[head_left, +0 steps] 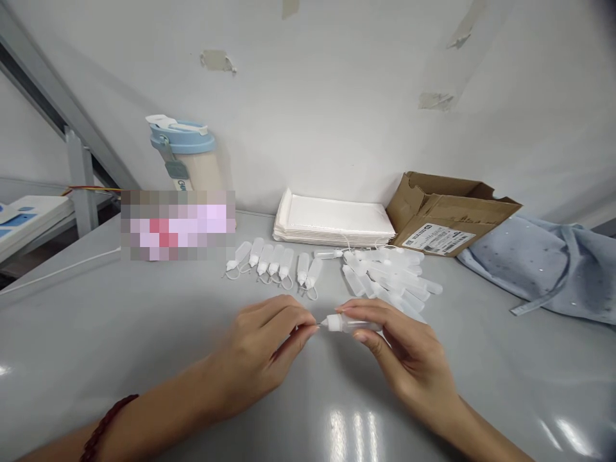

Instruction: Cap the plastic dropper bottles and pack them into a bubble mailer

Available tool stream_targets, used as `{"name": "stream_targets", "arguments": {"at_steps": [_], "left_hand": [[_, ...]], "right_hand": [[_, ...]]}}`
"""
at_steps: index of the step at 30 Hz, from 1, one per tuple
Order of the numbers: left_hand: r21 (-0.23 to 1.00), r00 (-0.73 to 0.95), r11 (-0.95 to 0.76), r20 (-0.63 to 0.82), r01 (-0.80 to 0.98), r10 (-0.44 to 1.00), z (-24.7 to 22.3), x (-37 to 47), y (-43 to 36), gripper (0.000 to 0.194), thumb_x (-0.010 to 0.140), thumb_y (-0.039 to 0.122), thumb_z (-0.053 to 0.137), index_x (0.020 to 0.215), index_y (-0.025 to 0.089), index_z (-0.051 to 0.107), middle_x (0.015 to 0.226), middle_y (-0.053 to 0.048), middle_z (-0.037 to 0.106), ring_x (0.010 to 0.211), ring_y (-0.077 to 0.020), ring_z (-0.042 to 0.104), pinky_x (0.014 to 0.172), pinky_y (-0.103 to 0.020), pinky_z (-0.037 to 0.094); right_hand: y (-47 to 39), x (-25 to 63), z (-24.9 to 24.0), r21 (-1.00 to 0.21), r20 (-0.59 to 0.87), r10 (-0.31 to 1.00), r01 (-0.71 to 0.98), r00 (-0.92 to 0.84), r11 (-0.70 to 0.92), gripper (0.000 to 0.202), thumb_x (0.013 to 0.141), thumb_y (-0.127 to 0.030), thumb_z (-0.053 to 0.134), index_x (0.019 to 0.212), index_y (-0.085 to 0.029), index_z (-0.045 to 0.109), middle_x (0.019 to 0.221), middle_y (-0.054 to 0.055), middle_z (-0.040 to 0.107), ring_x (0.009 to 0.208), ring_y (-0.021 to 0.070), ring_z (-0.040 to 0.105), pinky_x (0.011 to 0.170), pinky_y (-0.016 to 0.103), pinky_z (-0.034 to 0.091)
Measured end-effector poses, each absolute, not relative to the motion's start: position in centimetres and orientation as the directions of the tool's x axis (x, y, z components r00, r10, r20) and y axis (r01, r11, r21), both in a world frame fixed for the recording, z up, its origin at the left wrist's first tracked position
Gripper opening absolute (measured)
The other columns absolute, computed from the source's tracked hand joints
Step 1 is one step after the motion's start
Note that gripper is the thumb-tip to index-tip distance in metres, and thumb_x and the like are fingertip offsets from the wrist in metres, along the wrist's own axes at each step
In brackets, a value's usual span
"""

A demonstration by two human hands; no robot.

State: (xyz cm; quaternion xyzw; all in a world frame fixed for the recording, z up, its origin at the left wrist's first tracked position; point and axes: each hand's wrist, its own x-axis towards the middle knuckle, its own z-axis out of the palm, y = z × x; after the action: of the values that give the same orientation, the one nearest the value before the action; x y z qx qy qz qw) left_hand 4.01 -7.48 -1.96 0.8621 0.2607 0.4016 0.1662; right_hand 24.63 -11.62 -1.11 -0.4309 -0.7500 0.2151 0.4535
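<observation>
A small cylindrical squeeze bottle of translucent white plastic [351, 324] has a white collar [333, 323] and tapering nozzle [324, 323]. It is held sideways, nearly level, over the grey surface [192, 314], nozzle pointing left.

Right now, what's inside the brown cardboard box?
The open cardboard box shows some inner wall; its front side covers the bottom, so I can't tell whether anything lies there.

Apparently a workshop: a grey table [144, 301] backed against a scuffed wall [327, 83], many matching small bottles [392, 276], a labelled carton [462, 221] near the back edge.
</observation>
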Motion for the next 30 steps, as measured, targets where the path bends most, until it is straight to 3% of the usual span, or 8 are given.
{"name": "stream_targets", "arguments": {"at_steps": [6, 13, 18, 30], "left_hand": [[0.532, 0.509, -0.804, 0.631, 0.266, 0.586, -2.13, 4.39, -7.95, 0.013, 0.085, 0.004, 0.052, 0.084, 0.016, 0.058, 0.069, -0.001, 0.061, 0.061, -0.0104, 0.056, 0.057, -0.02, 0.046], [0.49, 0.511, -0.834, 0.664, 0.253, 0.545, -2.37, 4.43, -8.04, 0.016, 0.084, 0.001, 0.052, 0.087, 0.015, 0.058, 0.07, -0.003, 0.062, 0.062, -0.0117, 0.057, 0.057, -0.022, 0.047], [0.476, 0.516, -0.839, 0.666, 0.262, 0.539, -2.58, 4.37, -8.12, 0.017, 0.082, 0.0, 0.053, 0.088, 0.014, 0.058, 0.072, -0.003, 0.062, 0.065, -0.0119, 0.057, 0.059, -0.022, 0.047], [0.559, 0.422, -0.74, 0.608, 0.374, 0.672, -2.39, 4.61, -7.84, 0.01, 0.082, 0.01, 0.06, 0.089, 0.018, 0.059, 0.07, 0.003, 0.061, 0.059, -0.0075, 0.058, 0.058, -0.016, 0.048]], "right_hand": [[-12.09, 24.28, -1.34, -0.69, 0.542, 0.809, 0.429, -0.228, 0.583, 0.031, 0.084, -0.001, 0.051, 0.107, -0.019, 0.061, 0.097, 0.005, 0.068, 0.096, 0.016, 0.062, 0.079, 0.028, 0.052], [-12.23, 24.04, -1.54, -0.621, 0.604, 0.751, 0.432, -0.267, 0.654, 0.033, 0.081, 0.005, 0.048, 0.105, -0.013, 0.061, 0.095, 0.009, 0.067, 0.094, 0.0177, 0.062, 0.076, 0.03, 0.053], [-12.17, 24.0, -1.74, -0.641, 0.588, 0.766, 0.429, -0.258, 0.636, 0.031, 0.082, 0.004, 0.048, 0.105, -0.013, 0.061, 0.096, 0.01, 0.067, 0.094, 0.0171, 0.062, 0.079, 0.03, 0.053], [-11.86, 24.23, -1.69, -0.695, 0.555, 0.811, 0.431, -0.188, 0.575, 0.031, 0.084, -0.001, 0.052, 0.107, -0.02, 0.061, 0.099, 0.005, 0.068, 0.099, 0.0167, 0.061, 0.083, 0.03, 0.052]]}}
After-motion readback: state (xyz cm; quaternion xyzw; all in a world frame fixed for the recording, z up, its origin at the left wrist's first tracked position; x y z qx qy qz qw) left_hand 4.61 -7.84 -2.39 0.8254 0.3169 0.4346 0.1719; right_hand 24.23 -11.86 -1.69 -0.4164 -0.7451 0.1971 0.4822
